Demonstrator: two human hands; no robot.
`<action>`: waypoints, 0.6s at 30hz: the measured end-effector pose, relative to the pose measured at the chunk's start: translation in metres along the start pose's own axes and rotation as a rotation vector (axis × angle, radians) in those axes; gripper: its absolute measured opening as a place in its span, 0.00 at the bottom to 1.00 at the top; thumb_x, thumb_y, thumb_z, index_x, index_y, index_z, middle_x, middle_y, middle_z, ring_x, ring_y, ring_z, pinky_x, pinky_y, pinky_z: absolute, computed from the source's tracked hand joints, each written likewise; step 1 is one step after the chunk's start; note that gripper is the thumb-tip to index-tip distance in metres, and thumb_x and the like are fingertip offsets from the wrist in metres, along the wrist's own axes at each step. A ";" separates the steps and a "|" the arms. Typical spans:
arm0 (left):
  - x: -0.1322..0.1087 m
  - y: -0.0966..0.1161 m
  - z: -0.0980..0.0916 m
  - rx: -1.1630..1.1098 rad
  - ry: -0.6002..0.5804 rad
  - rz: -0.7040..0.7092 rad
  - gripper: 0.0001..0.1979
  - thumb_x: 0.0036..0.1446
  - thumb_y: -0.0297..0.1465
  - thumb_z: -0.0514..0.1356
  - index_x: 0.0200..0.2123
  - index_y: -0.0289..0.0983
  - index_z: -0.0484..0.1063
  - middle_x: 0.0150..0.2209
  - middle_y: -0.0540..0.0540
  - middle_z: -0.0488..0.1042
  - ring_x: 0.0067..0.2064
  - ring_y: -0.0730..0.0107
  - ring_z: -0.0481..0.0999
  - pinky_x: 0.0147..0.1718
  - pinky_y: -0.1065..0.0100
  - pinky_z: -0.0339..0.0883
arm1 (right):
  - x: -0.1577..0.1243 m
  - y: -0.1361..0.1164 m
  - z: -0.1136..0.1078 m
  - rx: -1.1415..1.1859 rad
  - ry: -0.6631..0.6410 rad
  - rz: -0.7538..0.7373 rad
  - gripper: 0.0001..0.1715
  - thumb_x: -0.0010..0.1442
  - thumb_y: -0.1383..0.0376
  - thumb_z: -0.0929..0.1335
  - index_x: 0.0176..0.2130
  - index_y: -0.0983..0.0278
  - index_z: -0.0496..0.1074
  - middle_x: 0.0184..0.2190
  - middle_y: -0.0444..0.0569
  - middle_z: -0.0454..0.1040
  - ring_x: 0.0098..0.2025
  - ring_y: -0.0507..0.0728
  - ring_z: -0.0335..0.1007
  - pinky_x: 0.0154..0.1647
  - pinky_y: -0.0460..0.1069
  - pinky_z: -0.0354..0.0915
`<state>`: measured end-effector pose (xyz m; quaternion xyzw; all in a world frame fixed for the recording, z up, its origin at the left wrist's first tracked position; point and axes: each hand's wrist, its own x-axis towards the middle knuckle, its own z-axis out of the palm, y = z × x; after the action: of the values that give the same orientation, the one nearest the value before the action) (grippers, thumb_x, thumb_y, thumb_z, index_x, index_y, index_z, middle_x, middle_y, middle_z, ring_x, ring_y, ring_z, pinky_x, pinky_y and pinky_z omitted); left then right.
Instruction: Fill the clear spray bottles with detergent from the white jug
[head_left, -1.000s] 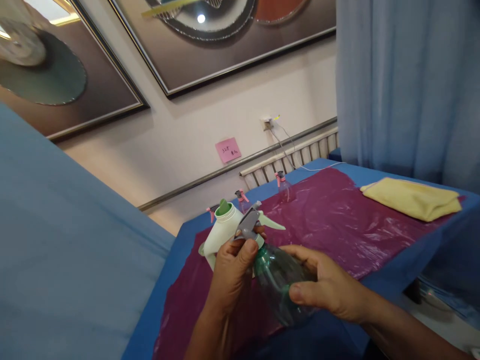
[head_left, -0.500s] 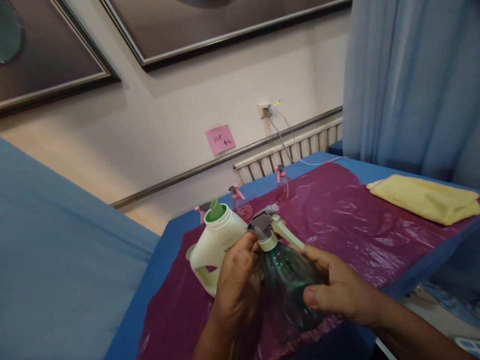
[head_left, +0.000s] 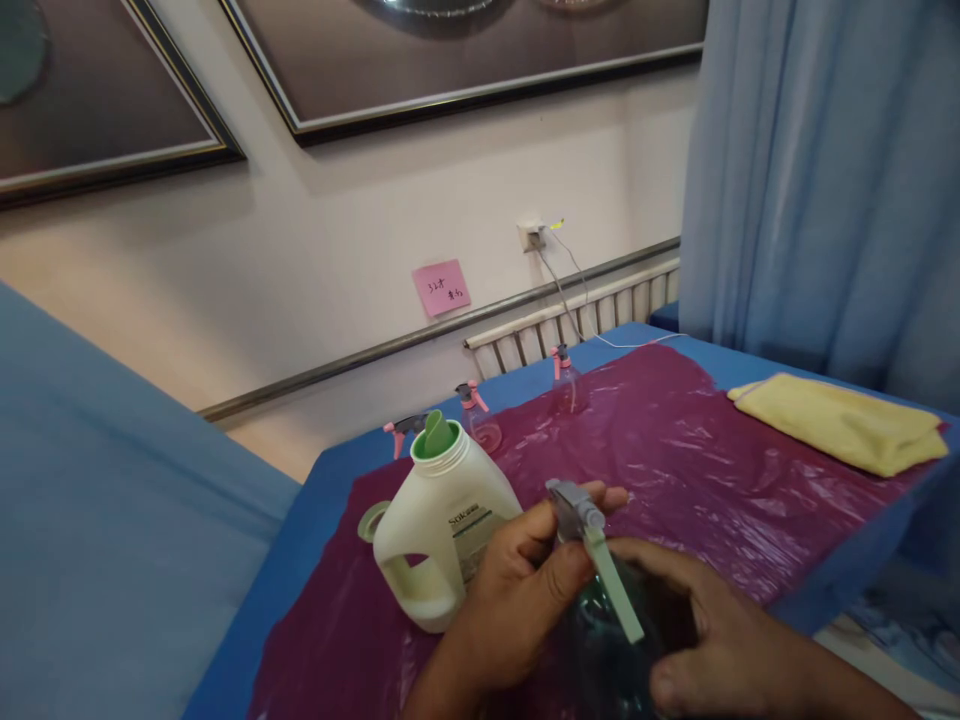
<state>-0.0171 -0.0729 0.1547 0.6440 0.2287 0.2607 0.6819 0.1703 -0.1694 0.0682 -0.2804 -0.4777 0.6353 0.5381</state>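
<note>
A dark green see-through spray bottle (head_left: 611, 650) with a grey head and a pale green trigger is between my hands, low in the view. My left hand (head_left: 517, 590) grips the neck and spray head with thumb and fingers. Around the bottle's body my right hand (head_left: 720, 620) is wrapped, its thumb on the near side. Left of them stands a white jug (head_left: 435, 520) with a handle, its mouth uncapped and showing a green spout inside. A pale round cap (head_left: 371, 522) lies beside the jug.
Clear spray bottles with pink triggers, one (head_left: 566, 385) near the radiator (head_left: 570, 320), stand along the back edge. A folded yellow cloth (head_left: 840, 420) lies at right on the purple plastic sheet (head_left: 660, 440). Blue curtains (head_left: 810, 180) flank the blue table.
The spray bottle has moved lower and turned, so its trigger now points towards me. My left hand has shifted right onto its neck. The view has tilted slightly up.
</note>
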 end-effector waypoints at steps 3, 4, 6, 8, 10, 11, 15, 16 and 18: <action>0.000 -0.006 -0.004 0.029 0.057 0.025 0.33 0.57 0.50 0.77 0.62 0.43 0.81 0.57 0.39 0.84 0.59 0.50 0.81 0.58 0.58 0.73 | -0.002 -0.002 0.000 -0.057 0.010 0.004 0.44 0.50 0.57 0.85 0.64 0.52 0.77 0.59 0.50 0.81 0.64 0.70 0.75 0.70 0.64 0.65; 0.001 -0.008 -0.004 0.009 0.103 0.029 0.34 0.54 0.49 0.79 0.61 0.43 0.82 0.53 0.40 0.85 0.56 0.52 0.82 0.57 0.59 0.73 | -0.002 -0.001 0.000 -0.070 0.019 0.003 0.44 0.50 0.56 0.85 0.64 0.52 0.77 0.59 0.50 0.80 0.65 0.71 0.74 0.70 0.65 0.65; 0.004 -0.011 -0.004 -0.037 0.173 0.023 0.32 0.49 0.46 0.82 0.55 0.40 0.83 0.50 0.40 0.85 0.54 0.54 0.82 0.54 0.62 0.74 | 0.000 0.001 0.000 -0.091 0.038 -0.002 0.45 0.50 0.55 0.85 0.65 0.51 0.77 0.59 0.51 0.81 0.65 0.71 0.74 0.68 0.65 0.66; 0.006 -0.013 -0.002 -0.091 0.178 0.006 0.32 0.50 0.46 0.82 0.54 0.38 0.83 0.51 0.38 0.85 0.52 0.54 0.83 0.51 0.63 0.75 | 0.001 0.004 0.000 -0.099 0.051 -0.002 0.47 0.50 0.54 0.85 0.66 0.51 0.76 0.59 0.51 0.81 0.65 0.72 0.74 0.67 0.64 0.68; 0.007 -0.012 -0.001 -0.141 0.147 -0.025 0.34 0.54 0.50 0.79 0.58 0.37 0.81 0.52 0.35 0.85 0.48 0.55 0.85 0.47 0.63 0.76 | 0.003 0.007 0.000 -0.104 0.059 0.008 0.49 0.50 0.53 0.85 0.67 0.51 0.74 0.61 0.52 0.80 0.66 0.72 0.74 0.66 0.64 0.69; 0.006 -0.011 -0.002 -0.153 0.131 -0.038 0.35 0.57 0.51 0.76 0.61 0.37 0.80 0.53 0.34 0.85 0.47 0.55 0.86 0.47 0.62 0.77 | 0.003 0.008 -0.001 -0.118 0.061 0.011 0.49 0.50 0.52 0.85 0.67 0.51 0.74 0.61 0.52 0.80 0.67 0.72 0.73 0.67 0.65 0.69; -0.003 -0.012 -0.009 -0.089 0.181 0.054 0.35 0.63 0.52 0.72 0.67 0.40 0.76 0.62 0.33 0.81 0.60 0.48 0.83 0.60 0.55 0.75 | 0.009 0.005 -0.015 -0.255 0.105 -0.052 0.48 0.54 0.50 0.84 0.68 0.51 0.71 0.65 0.54 0.78 0.69 0.72 0.71 0.71 0.66 0.65; -0.007 -0.014 -0.012 -0.064 0.223 0.097 0.35 0.63 0.52 0.72 0.67 0.41 0.76 0.65 0.33 0.79 0.64 0.47 0.81 0.64 0.53 0.73 | 0.014 0.002 -0.021 -0.286 0.137 -0.083 0.47 0.55 0.50 0.83 0.68 0.52 0.71 0.65 0.55 0.78 0.69 0.71 0.72 0.70 0.66 0.66; -0.017 -0.018 -0.018 -0.006 0.320 0.149 0.33 0.64 0.51 0.71 0.66 0.42 0.77 0.66 0.34 0.78 0.66 0.47 0.79 0.67 0.51 0.72 | 0.030 -0.007 -0.037 -0.338 0.226 -0.147 0.43 0.57 0.52 0.82 0.67 0.53 0.71 0.65 0.56 0.78 0.67 0.70 0.74 0.68 0.65 0.69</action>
<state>-0.0406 -0.0713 0.1347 0.6074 0.2849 0.4104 0.6176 0.1974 -0.1295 0.0646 -0.4004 -0.5331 0.4697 0.5786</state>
